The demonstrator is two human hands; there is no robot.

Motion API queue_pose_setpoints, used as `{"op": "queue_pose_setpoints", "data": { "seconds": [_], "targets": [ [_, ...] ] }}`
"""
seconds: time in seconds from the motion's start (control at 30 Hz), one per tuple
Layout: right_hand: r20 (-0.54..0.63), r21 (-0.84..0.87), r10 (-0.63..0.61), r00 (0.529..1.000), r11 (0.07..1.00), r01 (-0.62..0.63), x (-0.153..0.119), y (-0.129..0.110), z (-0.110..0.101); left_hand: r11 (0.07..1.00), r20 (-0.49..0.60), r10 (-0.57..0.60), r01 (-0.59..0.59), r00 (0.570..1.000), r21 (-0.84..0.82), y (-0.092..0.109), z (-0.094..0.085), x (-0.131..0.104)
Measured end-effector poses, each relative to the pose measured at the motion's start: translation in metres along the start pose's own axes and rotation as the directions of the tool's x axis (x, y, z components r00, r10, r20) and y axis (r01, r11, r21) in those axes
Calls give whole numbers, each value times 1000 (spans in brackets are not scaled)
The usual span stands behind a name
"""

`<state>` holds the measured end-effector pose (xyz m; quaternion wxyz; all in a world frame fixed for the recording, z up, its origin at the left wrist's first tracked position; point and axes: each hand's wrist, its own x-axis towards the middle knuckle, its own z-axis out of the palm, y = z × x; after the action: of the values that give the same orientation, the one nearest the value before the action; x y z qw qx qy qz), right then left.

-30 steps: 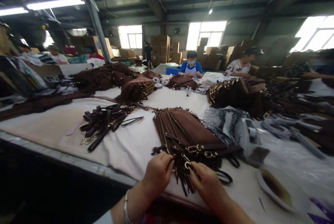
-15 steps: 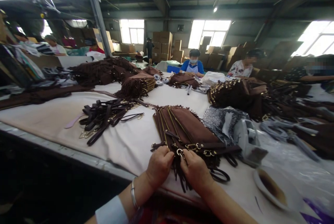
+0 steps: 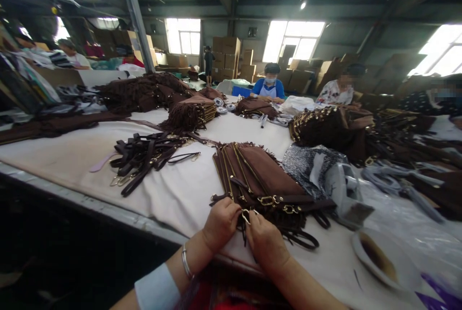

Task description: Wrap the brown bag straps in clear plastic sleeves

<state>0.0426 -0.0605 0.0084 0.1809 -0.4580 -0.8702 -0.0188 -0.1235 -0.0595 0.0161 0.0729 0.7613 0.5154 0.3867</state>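
A stack of brown fringed pouches (image 3: 263,170) with gold zippers lies in front of me, its near end by my hands. Just over that end is a small gold clasp (image 3: 246,215), held between my fingertips. My left hand (image 3: 221,221) is closed in a pinch at the clasp's left side. From the right, my right hand (image 3: 266,238) pinches the same clasp; its fingers partly cover it. What strap or loop joins the clasp is mostly hidden. Dark wrist straps (image 3: 299,238) with gold clasps trail from the stack's right side.
Loose dark straps (image 3: 142,158) lie left on the pale cloth-covered table (image 3: 180,194). A tape dispenser (image 3: 346,194) and a white bowl (image 3: 378,257) stand right. More pouches (image 3: 332,129) are piled farther back. A co-worker in blue (image 3: 267,87) sits across the table.
Between my hands, the gold ring-like piece now shows as a longer, tilted clasp. My right hand has shifted slightly down, and fewer fringe strands hang between the hands. The view has tilted slightly.
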Motion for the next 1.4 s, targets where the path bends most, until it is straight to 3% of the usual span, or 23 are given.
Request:
{"op": "queue_pose_setpoints", "data": {
  "seconds": [0.13,0.27,0.43,0.6,0.77,0.87,1.03,1.2,1.4],
  "targets": [
    [16,92,-30,999,995,28,-11,18,-24,997,38,40,-38,998,-64,-8,-16,-1],
    [-39,26,-24,999,999,25,3,60,-49,994,-76,-109,108,991,-23,-22,-39,2],
    [-71,7,-44,997,999,44,21,89,-44,980,-86,-201,201,976,-10,-30,-45,2],
    [-78,-56,-61,995,997,57,8,80,-29,982,-66,-188,188,980,-3,-27,-37,0],
    [-105,-89,-42,994,995,33,-6,64,-36,983,-25,-175,176,984,45,-27,-31,1],
    [-153,-19,-105,983,995,103,-8,42,-40,987,15,-137,136,990,82,-25,-28,5],
    [-52,38,-211,976,976,213,4,12,-26,994,97,-9,-2,995,110,-26,-30,20],
    [-60,-39,-229,972,973,227,21,31,-8,984,192,110,-135,975,120,-38,-37,28],
    [-30,-117,-243,970,964,238,39,56,-13,990,223,83,-106,971,91,-47,-33,29]
  ]
}}
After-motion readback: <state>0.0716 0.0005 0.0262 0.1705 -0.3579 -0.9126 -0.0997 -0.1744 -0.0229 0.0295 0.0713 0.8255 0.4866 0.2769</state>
